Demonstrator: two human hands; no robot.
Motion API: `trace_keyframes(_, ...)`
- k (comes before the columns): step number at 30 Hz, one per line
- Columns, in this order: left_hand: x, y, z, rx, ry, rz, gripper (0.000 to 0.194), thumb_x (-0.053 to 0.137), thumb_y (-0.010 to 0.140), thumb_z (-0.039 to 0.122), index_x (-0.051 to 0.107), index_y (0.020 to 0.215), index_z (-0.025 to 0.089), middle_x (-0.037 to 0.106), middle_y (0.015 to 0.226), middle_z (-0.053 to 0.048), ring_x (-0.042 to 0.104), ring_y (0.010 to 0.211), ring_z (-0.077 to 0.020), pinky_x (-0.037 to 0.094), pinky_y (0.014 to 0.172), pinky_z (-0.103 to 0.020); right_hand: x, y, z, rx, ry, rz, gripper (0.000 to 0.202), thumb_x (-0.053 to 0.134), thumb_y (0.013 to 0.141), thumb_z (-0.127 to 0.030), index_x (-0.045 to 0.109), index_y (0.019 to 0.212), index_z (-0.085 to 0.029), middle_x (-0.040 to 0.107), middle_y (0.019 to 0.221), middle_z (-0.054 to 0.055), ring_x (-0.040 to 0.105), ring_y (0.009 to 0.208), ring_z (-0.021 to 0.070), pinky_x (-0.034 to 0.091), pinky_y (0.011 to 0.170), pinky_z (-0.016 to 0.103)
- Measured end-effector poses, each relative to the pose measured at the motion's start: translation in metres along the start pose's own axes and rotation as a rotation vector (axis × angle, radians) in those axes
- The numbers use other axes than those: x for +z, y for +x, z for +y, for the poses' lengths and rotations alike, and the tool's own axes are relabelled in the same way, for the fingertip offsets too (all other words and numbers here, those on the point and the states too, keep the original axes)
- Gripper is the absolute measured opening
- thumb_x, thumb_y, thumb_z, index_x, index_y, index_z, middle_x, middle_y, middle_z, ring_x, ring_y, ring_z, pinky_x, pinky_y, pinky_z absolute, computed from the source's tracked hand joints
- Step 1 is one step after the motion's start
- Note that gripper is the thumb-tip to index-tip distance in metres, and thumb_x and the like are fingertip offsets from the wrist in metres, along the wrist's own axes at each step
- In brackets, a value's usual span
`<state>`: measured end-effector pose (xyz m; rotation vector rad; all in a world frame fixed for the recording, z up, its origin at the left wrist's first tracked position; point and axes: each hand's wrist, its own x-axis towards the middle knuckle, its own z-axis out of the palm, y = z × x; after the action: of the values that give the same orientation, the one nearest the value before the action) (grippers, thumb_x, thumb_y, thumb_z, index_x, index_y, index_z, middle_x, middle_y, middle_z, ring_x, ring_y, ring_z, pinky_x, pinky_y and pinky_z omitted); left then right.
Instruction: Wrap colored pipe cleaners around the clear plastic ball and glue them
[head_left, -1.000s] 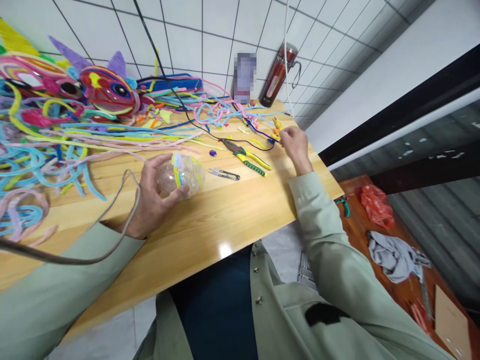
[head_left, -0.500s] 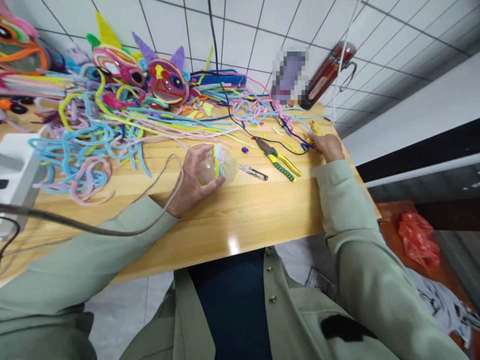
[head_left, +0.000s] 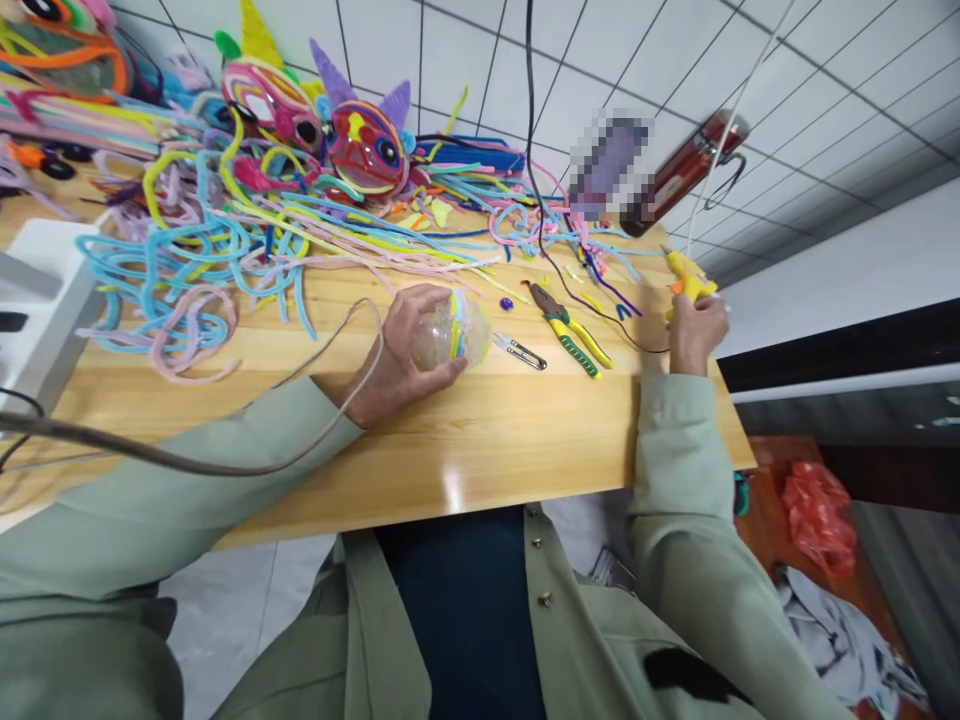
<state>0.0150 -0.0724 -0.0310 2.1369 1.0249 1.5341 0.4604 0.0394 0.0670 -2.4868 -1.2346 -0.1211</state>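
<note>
My left hand [head_left: 399, 352] is wrapped around a clear plastic ball [head_left: 474, 332] at the middle of the table. Yellow, white and light blue strips circle the ball's middle. Near the table's right end, my right hand [head_left: 699, 328] grips a yellow hot glue gun [head_left: 687, 276], its tip pointing up and to the left. Thread snips [head_left: 522, 352] lie just right of the ball. Beyond them are pliers [head_left: 576, 338] with yellow and green handles. A small purple bead-like piece [head_left: 507, 303] sits above the snips.
Many coloured pipe cleaners [head_left: 172, 255] are heaped along the left and back. Decorated animal heads [head_left: 367, 150] with horns or ears stand behind them. A red-brown bottle [head_left: 682, 175] stands at the back right. A black cable [head_left: 551, 258] crosses the table; a grey one [head_left: 225, 466] passes over my left forearm.
My right hand has brought the glue gun up and turned it, so more of it shows. My left hand still holds the ball. The whole view has shifted somewhat.
</note>
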Motion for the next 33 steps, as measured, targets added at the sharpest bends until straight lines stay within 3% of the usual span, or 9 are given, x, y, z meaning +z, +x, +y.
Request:
trace_keyframes(5,0.001,-0.001,-0.004,-0.018,-0.020,0.022,0.076,0.086,0.109,0.068,0.056,0.173,0.039,0.069,0.163,-0.013,0.070,0.155,-0.0412,0.064,0.132,-0.067,-0.021,-0.011,0.012,-0.069,0.512,0.421,0.028,0.047,0.109,-0.013,0.060,0.131,-0.024,0.072,0.142,0.022,0.078,0.131,0.0336,0.062,0.115,0.050)
trace_keyframes(8,0.002,-0.001,-0.007,-0.065,-0.051,0.049,0.076,0.087,0.107,0.072,0.059,0.170,0.038,0.070,0.164,-0.013,0.070,0.156,-0.0423,0.062,0.134,-0.070,-0.027,-0.023,0.007,-0.223,0.862,0.460,0.018,0.059,0.103,-0.024,0.056,0.119,-0.032,0.071,0.137,0.016,0.080,0.100,0.0320,0.067,0.094,0.054)
trace_keyframes(10,0.002,-0.001,-0.007,-0.117,-0.065,0.039,0.078,0.084,0.107,0.078,0.060,0.169,0.037,0.069,0.165,-0.013,0.069,0.157,-0.0428,0.064,0.132,-0.069,-0.026,-0.038,-0.001,-0.329,1.078,0.272,0.017,0.070,0.101,-0.041,0.058,0.110,-0.033,0.072,0.125,0.011,0.069,0.072,0.0250,0.061,0.074,0.051)
trace_keyframes(12,0.001,0.000,-0.006,-0.172,-0.067,0.013,0.082,0.081,0.106,0.083,0.061,0.169,0.034,0.068,0.166,-0.012,0.067,0.159,-0.0427,0.065,0.131,-0.069,-0.023,-0.059,-0.011,-0.430,1.248,0.013,0.033,0.086,0.090,-0.053,0.065,0.102,-0.032,0.075,0.114,0.007,0.057,0.058,0.0180,0.053,0.062,0.044)
trace_keyframes(14,0.001,0.001,-0.005,-0.199,-0.058,-0.004,0.083,0.080,0.105,0.084,0.061,0.168,0.033,0.068,0.168,-0.012,0.067,0.159,-0.0425,0.063,0.133,-0.070,-0.022,-0.081,-0.022,-0.488,1.251,-0.192,0.040,0.096,0.083,-0.059,0.072,0.095,-0.029,0.079,0.105,0.005,0.054,0.056,0.0147,0.049,0.057,0.038)
trace_keyframes(18,0.001,0.004,-0.003,-0.145,-0.047,0.033,0.074,0.086,0.105,0.073,0.061,0.169,0.044,0.071,0.167,-0.009,0.070,0.157,-0.0408,0.063,0.133,-0.071,-0.019,-0.115,-0.040,-0.566,1.212,-0.776,0.054,0.105,0.080,-0.074,0.085,0.096,-0.027,0.083,0.099,0.005,0.059,0.062,0.0144,0.056,0.061,0.035)
trace_keyframes(21,0.002,0.005,-0.004,-0.104,-0.017,0.031,0.074,0.085,0.106,0.072,0.059,0.170,0.044,0.072,0.164,-0.010,0.071,0.154,-0.0406,0.067,0.128,-0.068,-0.013,-0.129,-0.048,-0.574,1.203,-1.047,0.060,0.109,0.076,-0.075,0.088,0.098,-0.024,0.086,0.098,0.007,0.063,0.062,0.0153,0.060,0.063,0.035)
trace_keyframes(25,0.003,0.007,-0.007,-0.112,-0.007,-0.025,0.077,0.087,0.105,0.067,0.058,0.171,0.037,0.071,0.166,-0.014,0.071,0.155,-0.0445,0.065,0.128,-0.071,0.001,-0.138,-0.047,-0.542,1.198,-1.239,0.064,0.110,0.076,-0.075,0.088,0.106,-0.023,0.089,0.104,0.008,0.060,0.060,0.0138,0.059,0.062,0.036)
trace_keyframes(33,-0.001,0.006,-0.005,-0.082,0.002,-0.078,0.073,0.080,0.112,0.067,0.055,0.172,0.033,0.070,0.167,-0.011,0.070,0.156,-0.0374,0.065,0.130,-0.067,0.007,-0.147,-0.040,-0.605,1.256,-1.314,0.058,0.102,0.088,-0.075,0.088,0.113,-0.024,0.090,0.111,0.011,0.062,0.062,0.0156,0.056,0.066,0.038)
